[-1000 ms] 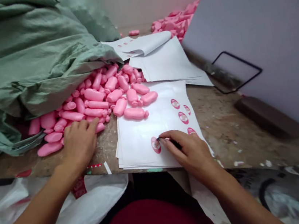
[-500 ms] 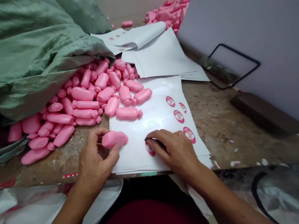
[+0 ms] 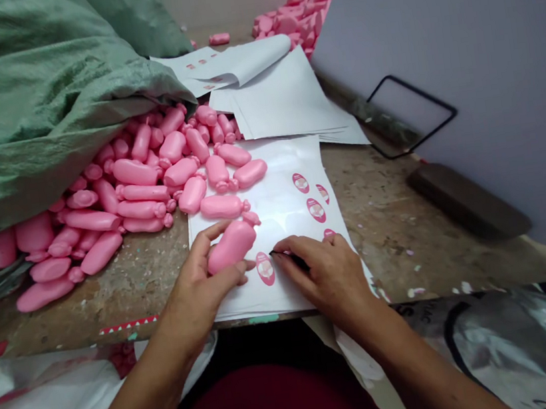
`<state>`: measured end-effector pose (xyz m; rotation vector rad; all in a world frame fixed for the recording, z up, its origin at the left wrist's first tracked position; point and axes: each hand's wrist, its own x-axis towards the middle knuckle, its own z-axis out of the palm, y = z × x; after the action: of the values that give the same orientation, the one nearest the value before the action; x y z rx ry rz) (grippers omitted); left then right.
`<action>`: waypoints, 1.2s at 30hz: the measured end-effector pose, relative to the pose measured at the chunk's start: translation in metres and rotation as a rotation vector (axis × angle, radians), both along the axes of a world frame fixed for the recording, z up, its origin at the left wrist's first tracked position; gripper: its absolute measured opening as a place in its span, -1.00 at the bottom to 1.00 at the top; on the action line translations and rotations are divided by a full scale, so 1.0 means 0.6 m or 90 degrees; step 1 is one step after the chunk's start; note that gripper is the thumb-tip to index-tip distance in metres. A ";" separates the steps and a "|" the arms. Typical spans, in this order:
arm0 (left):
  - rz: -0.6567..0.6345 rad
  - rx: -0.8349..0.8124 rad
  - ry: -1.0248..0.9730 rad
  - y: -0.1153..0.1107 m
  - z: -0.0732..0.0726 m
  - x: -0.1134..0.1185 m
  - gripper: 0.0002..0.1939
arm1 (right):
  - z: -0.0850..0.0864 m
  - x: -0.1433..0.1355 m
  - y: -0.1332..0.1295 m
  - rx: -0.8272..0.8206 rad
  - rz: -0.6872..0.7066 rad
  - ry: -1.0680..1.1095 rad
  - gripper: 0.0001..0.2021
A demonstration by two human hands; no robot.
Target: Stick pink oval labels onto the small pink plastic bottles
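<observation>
My left hand (image 3: 203, 284) is closed around a pink plastic bottle (image 3: 232, 245), tilted with its knobbed end up and to the right. Beneath both hands lies a white sticker sheet (image 3: 285, 223) with several oval pink stickers. One oval sticker (image 3: 265, 269) sits between the hands, just left of the tool tip. Between the fingers of my right hand (image 3: 324, 268) is a thin dark pointed tool (image 3: 290, 257), mostly covered by the fingers, so its exact kind is unclear. Its tip is at the sticker's upper right edge.
A heap of pink bottles (image 3: 138, 172) spills from a green sack (image 3: 37, 94) at left; several lie on the sheet's upper left. More white sheets (image 3: 279, 96) lie behind. At right are a black wire frame (image 3: 419, 94) and a dark brown block (image 3: 468, 202).
My left hand has moved right with the bottle, turning its knobbed end up into view, closer to the sticker. My right hand stays near the sticker, which is now more fully visible. The view has shifted slightly.
</observation>
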<state>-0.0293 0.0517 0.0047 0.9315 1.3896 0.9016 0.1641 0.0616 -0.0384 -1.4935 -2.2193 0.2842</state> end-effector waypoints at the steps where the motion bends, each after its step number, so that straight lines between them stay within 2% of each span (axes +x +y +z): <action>1: 0.041 -0.041 -0.122 0.004 -0.006 0.008 -0.53 | 0.000 0.000 0.000 0.008 0.002 -0.012 -0.82; 2: 0.083 -0.074 -0.219 0.008 -0.012 0.014 -0.55 | 0.001 0.000 0.001 0.016 0.006 -0.024 -0.81; 4: 0.167 -0.120 -0.333 0.013 -0.022 0.022 -0.67 | 0.003 0.000 0.001 0.029 0.013 -0.045 -0.79; 8: 0.267 -0.157 -0.402 0.017 -0.027 0.025 -0.81 | 0.007 0.000 0.000 0.036 0.019 -0.052 -0.75; 12: 0.289 -0.171 -0.409 0.018 -0.026 0.025 -0.82 | 0.005 -0.001 -0.002 0.037 0.009 -0.050 -0.74; 16: 0.278 -0.156 -0.399 0.015 -0.030 0.025 -0.84 | -0.001 -0.005 -0.001 0.030 0.004 -0.033 -0.76; 23: 0.278 -0.142 -0.381 0.012 -0.035 0.024 -0.82 | 0.003 -0.002 0.014 -0.041 0.010 0.078 -0.82; 26: 0.265 -0.129 -0.385 0.011 -0.040 0.023 -0.81 | 0.010 0.009 0.017 -0.018 -0.018 0.052 -0.83; 32: 0.202 -0.063 -0.315 0.002 -0.041 0.024 -0.77 | 0.005 0.004 0.003 -0.019 0.000 -0.003 -0.81; 34: 0.126 -0.015 -0.216 -0.008 -0.037 0.021 -0.73 | 0.001 0.001 0.000 -0.028 -0.002 0.003 -0.82; 36: 0.000 0.069 -0.044 -0.021 -0.034 0.015 -0.71 | 0.000 0.003 0.000 -0.037 -0.007 0.021 -0.82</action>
<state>-0.0202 0.0391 -0.0155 0.9732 1.2918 1.0074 0.1657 0.0615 -0.0386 -1.5201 -2.1941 0.3702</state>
